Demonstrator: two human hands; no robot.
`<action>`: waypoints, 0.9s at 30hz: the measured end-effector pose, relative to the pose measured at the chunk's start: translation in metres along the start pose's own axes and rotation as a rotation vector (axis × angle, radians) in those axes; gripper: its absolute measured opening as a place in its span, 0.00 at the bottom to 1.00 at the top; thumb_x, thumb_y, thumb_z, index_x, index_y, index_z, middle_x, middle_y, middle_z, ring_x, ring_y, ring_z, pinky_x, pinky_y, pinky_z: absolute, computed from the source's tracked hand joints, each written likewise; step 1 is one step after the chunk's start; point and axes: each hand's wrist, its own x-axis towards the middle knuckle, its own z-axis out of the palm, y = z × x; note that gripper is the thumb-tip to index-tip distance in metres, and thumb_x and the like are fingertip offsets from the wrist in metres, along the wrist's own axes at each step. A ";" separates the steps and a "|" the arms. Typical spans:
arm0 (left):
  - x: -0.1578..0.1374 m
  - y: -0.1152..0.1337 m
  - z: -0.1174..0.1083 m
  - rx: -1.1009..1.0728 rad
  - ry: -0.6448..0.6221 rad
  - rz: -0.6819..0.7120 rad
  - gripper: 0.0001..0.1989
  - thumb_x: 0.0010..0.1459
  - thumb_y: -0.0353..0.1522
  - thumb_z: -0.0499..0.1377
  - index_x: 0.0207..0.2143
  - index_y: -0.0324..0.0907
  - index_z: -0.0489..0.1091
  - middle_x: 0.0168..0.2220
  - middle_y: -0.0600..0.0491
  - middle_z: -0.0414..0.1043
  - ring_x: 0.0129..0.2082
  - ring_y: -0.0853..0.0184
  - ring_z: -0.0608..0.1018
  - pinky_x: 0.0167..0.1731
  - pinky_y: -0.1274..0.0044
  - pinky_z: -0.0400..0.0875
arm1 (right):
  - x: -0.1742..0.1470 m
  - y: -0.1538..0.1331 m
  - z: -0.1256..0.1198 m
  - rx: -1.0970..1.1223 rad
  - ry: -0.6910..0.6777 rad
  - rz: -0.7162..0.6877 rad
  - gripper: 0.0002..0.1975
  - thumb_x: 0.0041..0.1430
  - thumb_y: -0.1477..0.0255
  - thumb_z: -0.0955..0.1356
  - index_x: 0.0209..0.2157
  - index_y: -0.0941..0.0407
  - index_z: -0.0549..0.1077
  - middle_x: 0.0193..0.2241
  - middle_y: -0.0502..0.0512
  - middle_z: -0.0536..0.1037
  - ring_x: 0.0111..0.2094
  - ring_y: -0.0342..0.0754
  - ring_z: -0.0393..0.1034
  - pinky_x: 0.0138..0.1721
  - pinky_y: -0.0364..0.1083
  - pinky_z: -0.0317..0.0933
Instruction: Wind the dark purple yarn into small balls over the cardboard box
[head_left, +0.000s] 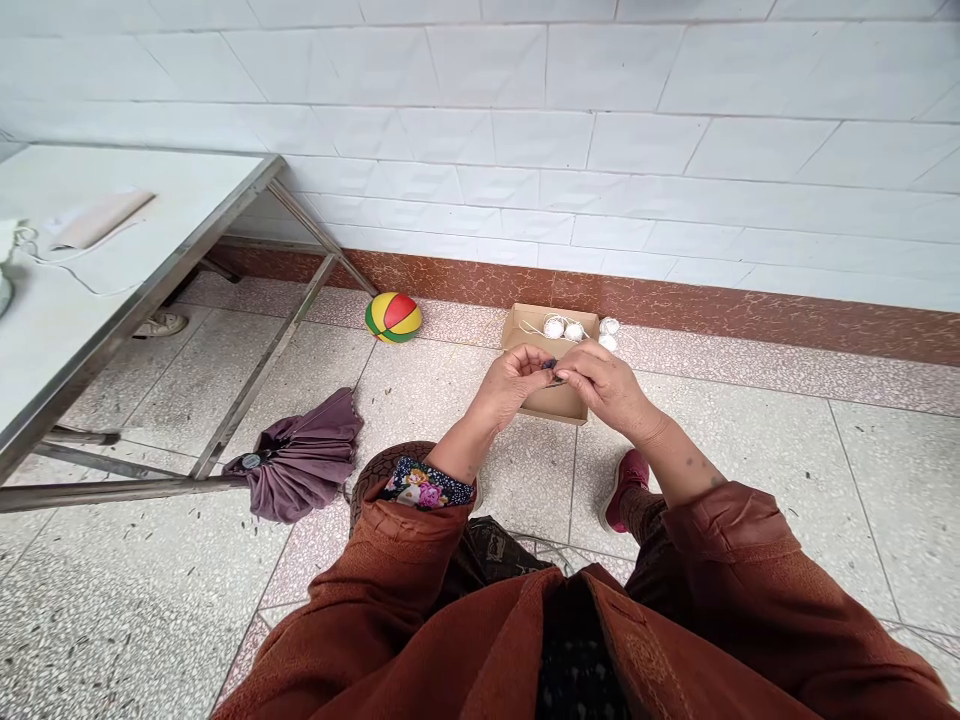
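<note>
Held up in front of me, my left hand (pixel 511 378) and my right hand (pixel 604 385) almost meet. Both are closed, thumbs against fingers, on a small dark bluish thing (pixel 551 367) between the fingertips. Its kind is too small to make out, and the fingers cover most of it. Below and behind the hands, an open cardboard box (pixel 555 405) sits on the floor, partly hidden by them. Two white balls of yarn (pixel 563 328) with loose strands lie at its far end. More white yarn balls (pixel 609 333) are just beyond its right side.
A white table (pixel 172 235) with a metal frame stands at the left. Under its edge lies a folded purple umbrella (pixel 311 455). A colourful ball (pixel 394 317) rests near the tiled wall (pixel 480 150). Beside my left forearm is a dark patterned round thing (pixel 375 480).
</note>
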 end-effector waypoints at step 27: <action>0.004 0.000 -0.007 -0.076 0.113 0.013 0.20 0.46 0.36 0.79 0.40 0.42 0.80 0.40 0.53 0.83 0.41 0.68 0.81 0.49 0.71 0.74 | -0.006 -0.005 0.010 0.132 -0.069 0.128 0.11 0.74 0.64 0.68 0.39 0.50 0.80 0.35 0.53 0.80 0.37 0.50 0.73 0.43 0.51 0.69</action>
